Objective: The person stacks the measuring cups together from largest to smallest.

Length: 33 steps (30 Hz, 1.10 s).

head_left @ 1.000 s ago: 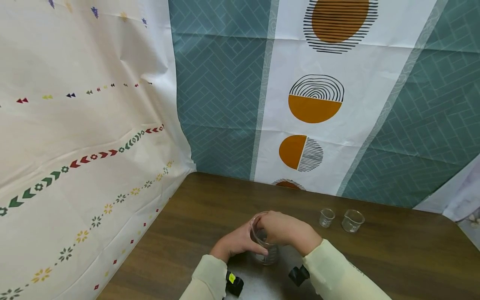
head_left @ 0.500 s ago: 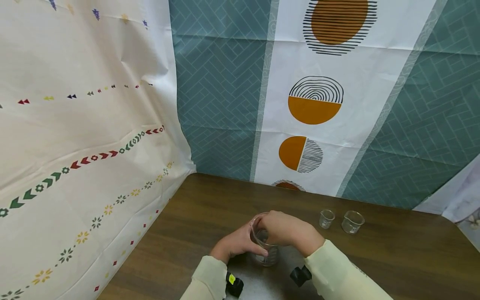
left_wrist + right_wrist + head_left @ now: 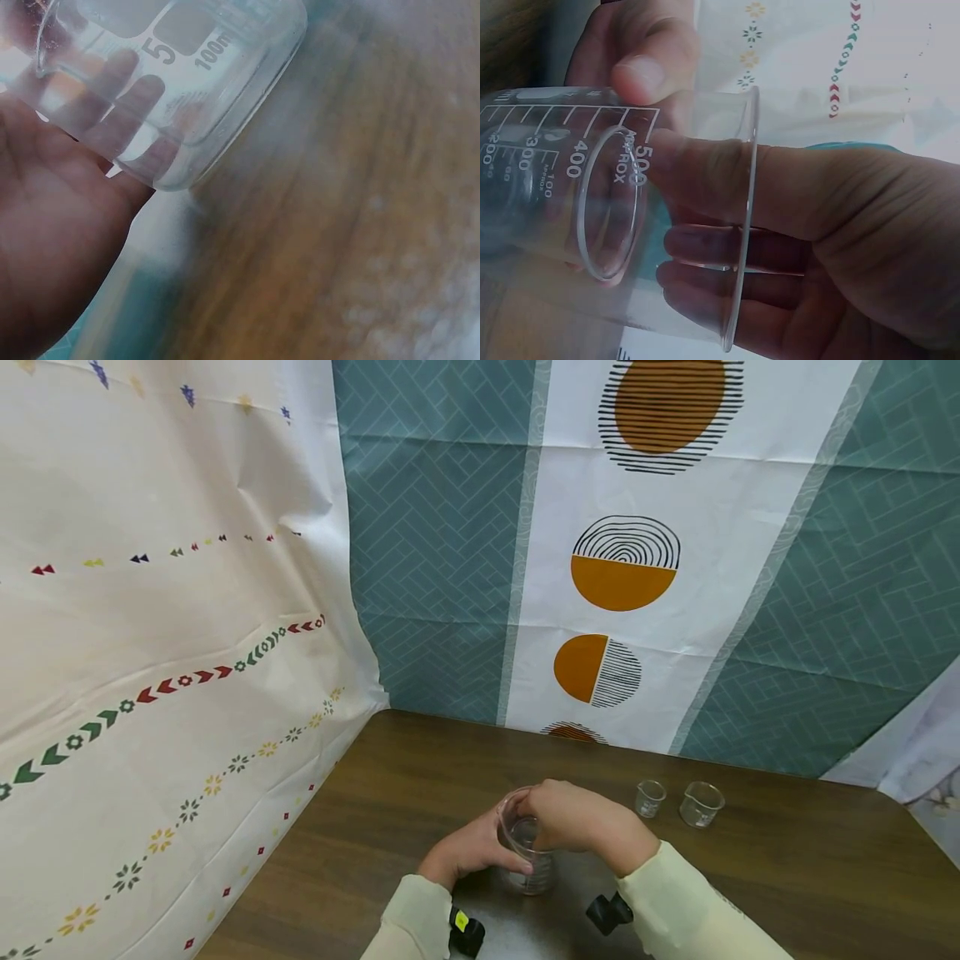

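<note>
A large clear glass beaker (image 3: 531, 875) stands near the table's front middle. Its printed scale reads up to 500 in the right wrist view. My left hand (image 3: 474, 847) grips its side, thumb on the near face and fingers behind the glass, as the left wrist view confirms. A smaller beaker (image 3: 609, 206) sits inside it, its rim well below the large rim. Over the large beaker's mouth is my right hand (image 3: 562, 817), thumb and fingers reaching inside. In the right wrist view those fingertips (image 3: 676, 244) end short of the small rim, fairly straight.
Two small beakers, a narrow one (image 3: 649, 799) and a wider one (image 3: 702, 805), stand side by side at the back right of the brown wooden table (image 3: 360, 827). Patterned cloth hangs behind (image 3: 435, 610) and to the left. A pale glossy patch lies in front of the large beaker.
The head view has shifted slightly. My right wrist and forearm have moved a little to the right and nearer. My left hand keeps its grip on the large beaker.
</note>
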Tool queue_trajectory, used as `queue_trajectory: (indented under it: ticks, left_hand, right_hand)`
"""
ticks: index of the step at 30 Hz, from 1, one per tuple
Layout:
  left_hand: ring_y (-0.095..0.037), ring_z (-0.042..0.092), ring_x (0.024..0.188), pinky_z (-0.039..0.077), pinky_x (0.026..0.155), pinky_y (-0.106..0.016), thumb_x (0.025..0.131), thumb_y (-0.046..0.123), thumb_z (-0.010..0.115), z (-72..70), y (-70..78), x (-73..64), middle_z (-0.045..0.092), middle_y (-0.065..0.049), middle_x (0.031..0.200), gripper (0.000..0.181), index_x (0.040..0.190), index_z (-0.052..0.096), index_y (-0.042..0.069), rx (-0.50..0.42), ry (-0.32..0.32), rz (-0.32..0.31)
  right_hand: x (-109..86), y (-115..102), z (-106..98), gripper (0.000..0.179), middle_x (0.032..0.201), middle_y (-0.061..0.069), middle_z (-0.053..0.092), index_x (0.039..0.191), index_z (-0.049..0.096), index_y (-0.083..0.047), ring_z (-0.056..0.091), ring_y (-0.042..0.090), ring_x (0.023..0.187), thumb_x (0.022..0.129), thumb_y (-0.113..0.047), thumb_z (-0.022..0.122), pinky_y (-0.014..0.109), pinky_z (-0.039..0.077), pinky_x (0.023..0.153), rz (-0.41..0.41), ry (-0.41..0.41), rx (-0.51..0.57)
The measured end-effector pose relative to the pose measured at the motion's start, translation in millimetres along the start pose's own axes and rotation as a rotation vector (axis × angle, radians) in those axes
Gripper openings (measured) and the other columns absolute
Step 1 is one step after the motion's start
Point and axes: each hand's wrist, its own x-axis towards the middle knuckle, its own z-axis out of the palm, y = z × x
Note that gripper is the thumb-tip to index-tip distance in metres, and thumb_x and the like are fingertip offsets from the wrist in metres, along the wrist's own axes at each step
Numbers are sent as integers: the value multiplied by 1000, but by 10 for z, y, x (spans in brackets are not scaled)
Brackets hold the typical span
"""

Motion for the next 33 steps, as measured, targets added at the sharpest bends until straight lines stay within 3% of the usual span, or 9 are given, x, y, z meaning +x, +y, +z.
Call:
queue_trajectory:
  ticks: [12,21,33]
  left_hand:
    - [-12,34,138,35,111,-32,78,17,81,-3,13,5,32,11,152,93,147,25,41,4,7,-19]
    - [-16,30,142,31,113,-38,78,20,81,-10,-5,7,29,9,155,94,149,22,38,3,-17,24]
    - [-14,31,141,33,111,-32,78,17,81,-1,-4,14,29,12,155,93,148,24,41,-19,-28,28]
  right_hand:
    - [-55,-37,-50,34,106,-2,72,110,73,-14,64,12,91,76,-14,80,32,54,83,22,-13,-17]
    - [-105,-1,-67,32,108,-2,71,111,72,-14,65,12,95,79,-13,76,30,53,83,-53,17,-33]
    - [-161,31,-62,36,115,-1,70,116,70,-14,65,12,100,81,-14,75,30,53,85,-97,47,-27]
